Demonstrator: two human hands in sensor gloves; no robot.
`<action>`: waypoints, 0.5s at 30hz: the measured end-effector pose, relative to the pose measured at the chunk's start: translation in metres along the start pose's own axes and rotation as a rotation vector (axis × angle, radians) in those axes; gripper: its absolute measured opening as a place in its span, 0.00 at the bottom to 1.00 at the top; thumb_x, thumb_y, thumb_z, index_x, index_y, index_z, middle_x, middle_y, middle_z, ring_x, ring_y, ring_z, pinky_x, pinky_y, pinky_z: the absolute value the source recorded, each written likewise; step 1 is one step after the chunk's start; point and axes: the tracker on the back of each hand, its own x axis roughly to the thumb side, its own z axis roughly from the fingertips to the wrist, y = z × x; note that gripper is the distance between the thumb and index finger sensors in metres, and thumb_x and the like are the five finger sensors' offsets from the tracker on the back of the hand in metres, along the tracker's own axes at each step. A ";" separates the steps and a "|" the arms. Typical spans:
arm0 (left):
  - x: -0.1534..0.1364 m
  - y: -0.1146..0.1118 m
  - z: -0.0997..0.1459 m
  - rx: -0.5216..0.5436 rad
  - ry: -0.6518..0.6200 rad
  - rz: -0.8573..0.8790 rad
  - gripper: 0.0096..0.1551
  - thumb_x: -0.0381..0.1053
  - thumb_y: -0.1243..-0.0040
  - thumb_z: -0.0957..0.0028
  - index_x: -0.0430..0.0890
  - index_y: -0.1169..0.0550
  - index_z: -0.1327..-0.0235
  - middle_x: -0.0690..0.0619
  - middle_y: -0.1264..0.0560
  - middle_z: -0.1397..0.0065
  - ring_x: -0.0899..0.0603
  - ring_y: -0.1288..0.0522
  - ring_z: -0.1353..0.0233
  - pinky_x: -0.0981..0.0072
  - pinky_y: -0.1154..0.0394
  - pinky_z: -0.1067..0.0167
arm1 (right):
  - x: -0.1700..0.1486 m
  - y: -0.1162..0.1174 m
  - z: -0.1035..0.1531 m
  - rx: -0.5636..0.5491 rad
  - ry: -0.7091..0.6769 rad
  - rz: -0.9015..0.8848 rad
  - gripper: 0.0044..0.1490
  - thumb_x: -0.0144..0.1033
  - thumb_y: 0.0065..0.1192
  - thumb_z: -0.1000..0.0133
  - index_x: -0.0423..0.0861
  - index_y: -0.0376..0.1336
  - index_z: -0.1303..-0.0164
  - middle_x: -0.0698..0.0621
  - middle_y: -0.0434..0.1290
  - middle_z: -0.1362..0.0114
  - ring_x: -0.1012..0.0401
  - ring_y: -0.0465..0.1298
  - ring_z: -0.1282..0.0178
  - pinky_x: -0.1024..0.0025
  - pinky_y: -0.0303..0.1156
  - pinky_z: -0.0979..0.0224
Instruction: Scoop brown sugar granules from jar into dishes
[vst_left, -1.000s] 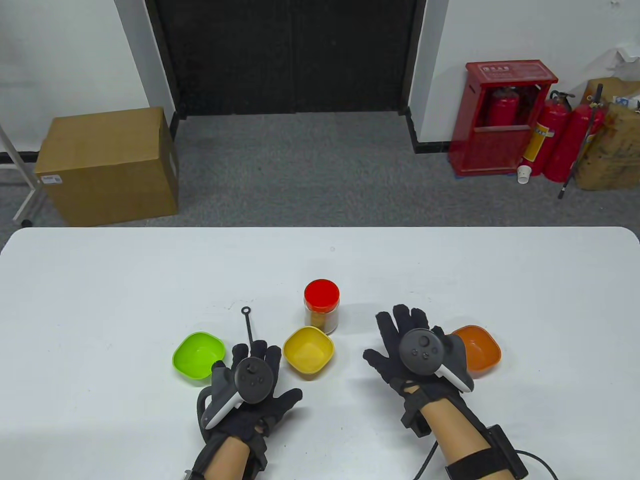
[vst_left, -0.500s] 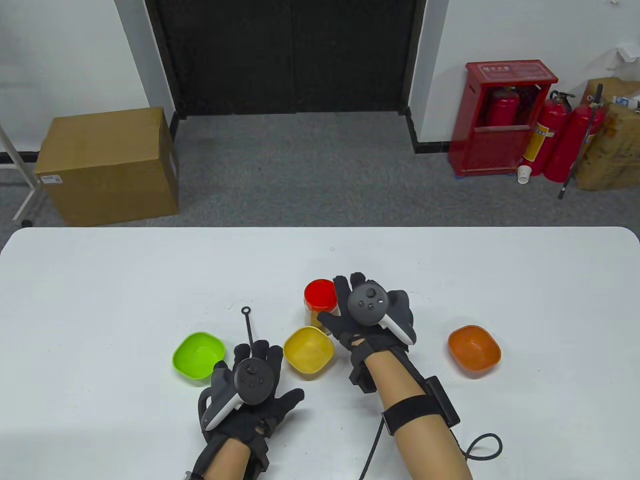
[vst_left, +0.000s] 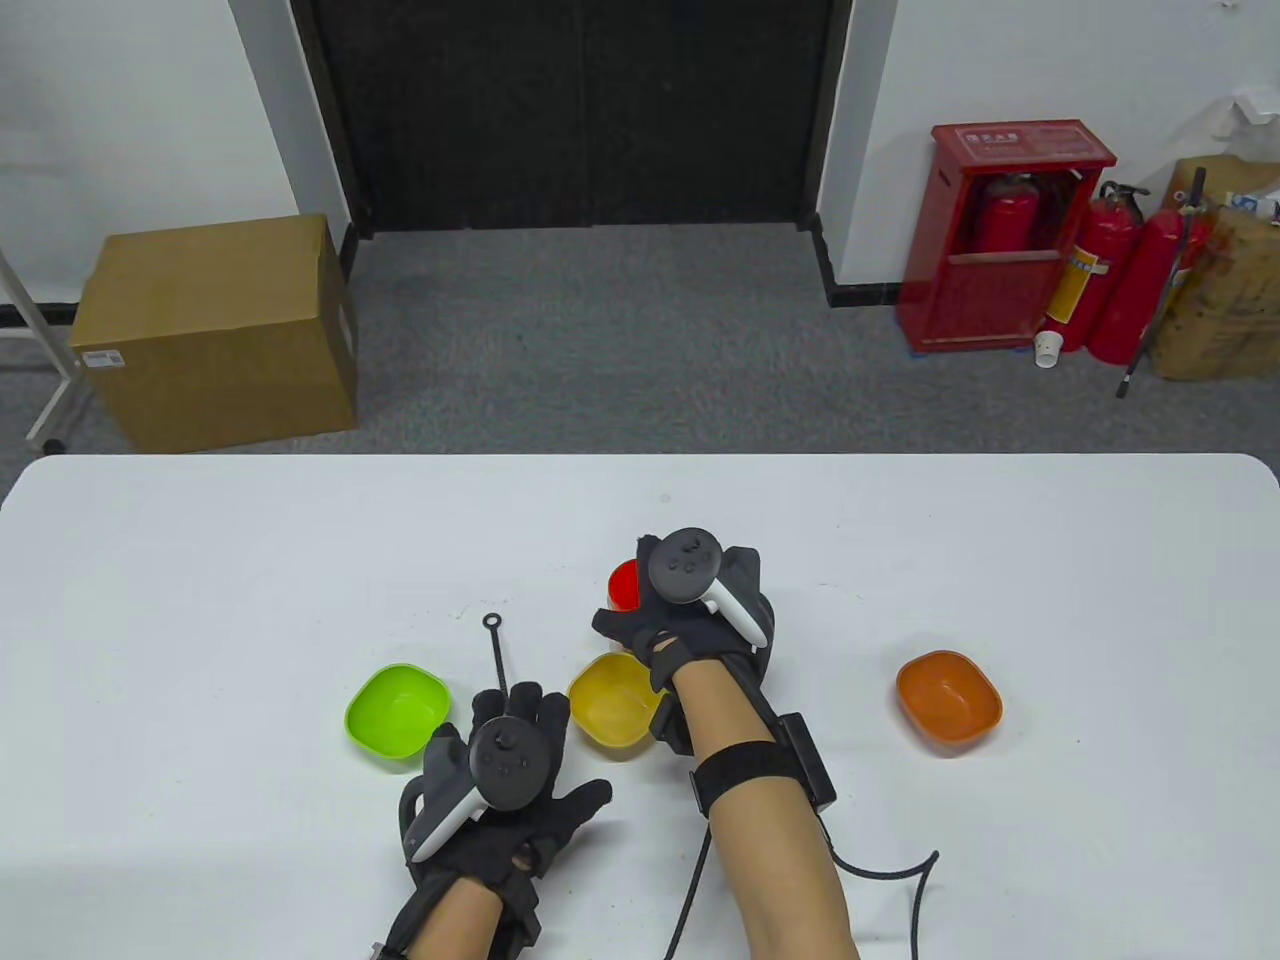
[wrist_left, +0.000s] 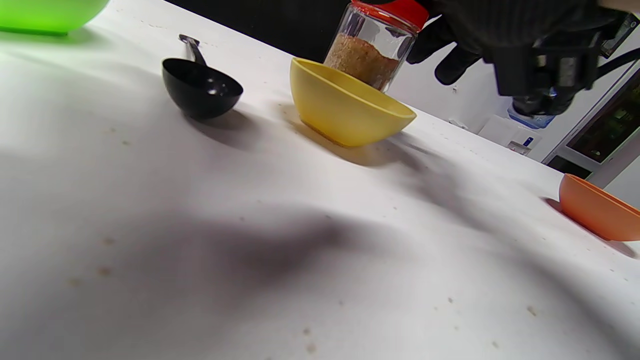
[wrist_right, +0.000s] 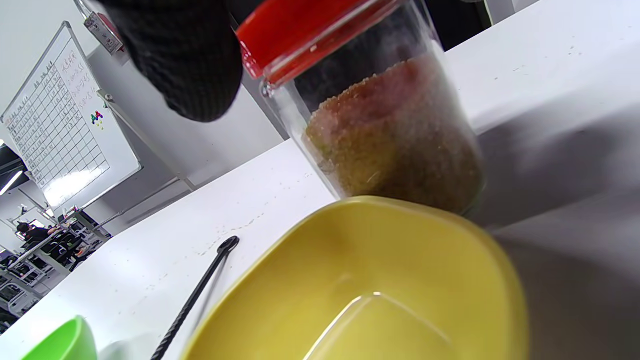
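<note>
The glass jar of brown sugar (vst_left: 622, 585) with its red lid stands behind the yellow dish (vst_left: 612, 705). My right hand (vst_left: 690, 610) is cupped over the lid, with the thumb (wrist_right: 185, 60) spread to its left and not plainly gripping. The jar also shows in the left wrist view (wrist_left: 365, 57) and the right wrist view (wrist_right: 395, 135). My left hand (vst_left: 530, 760) lies flat on the table, fingers spread, holding nothing. The black spoon (wrist_left: 202, 87) lies just ahead of it, its handle (vst_left: 494, 650) pointing away. The green dish (vst_left: 397, 712) sits left and the orange dish (vst_left: 948, 700) right.
The three dishes look empty. The white table (vst_left: 200, 600) runs wide on both sides. A black cable (vst_left: 880, 868) trails from my right forearm across the table.
My right hand has moved left and forward from beside the orange dish onto the jar's lid. My left hand has stayed in place.
</note>
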 end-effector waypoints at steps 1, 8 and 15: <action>0.000 0.000 0.000 0.001 0.000 0.001 0.58 0.75 0.46 0.49 0.53 0.55 0.14 0.49 0.62 0.09 0.32 0.67 0.10 0.22 0.71 0.30 | 0.001 0.001 0.000 -0.017 -0.001 0.006 0.64 0.53 0.72 0.43 0.39 0.38 0.14 0.26 0.39 0.13 0.25 0.47 0.21 0.15 0.46 0.34; 0.001 -0.001 0.001 0.000 0.002 -0.024 0.58 0.75 0.45 0.49 0.53 0.54 0.14 0.49 0.62 0.09 0.32 0.67 0.10 0.22 0.71 0.30 | 0.003 0.003 -0.002 -0.101 0.011 0.009 0.60 0.51 0.74 0.45 0.39 0.43 0.15 0.23 0.51 0.19 0.25 0.60 0.28 0.19 0.59 0.37; 0.002 0.000 0.001 -0.004 0.002 -0.022 0.58 0.75 0.45 0.49 0.53 0.54 0.14 0.49 0.62 0.09 0.32 0.67 0.10 0.22 0.71 0.30 | 0.001 0.002 0.000 -0.186 -0.027 0.007 0.59 0.50 0.77 0.47 0.36 0.48 0.17 0.21 0.56 0.22 0.27 0.67 0.34 0.24 0.66 0.40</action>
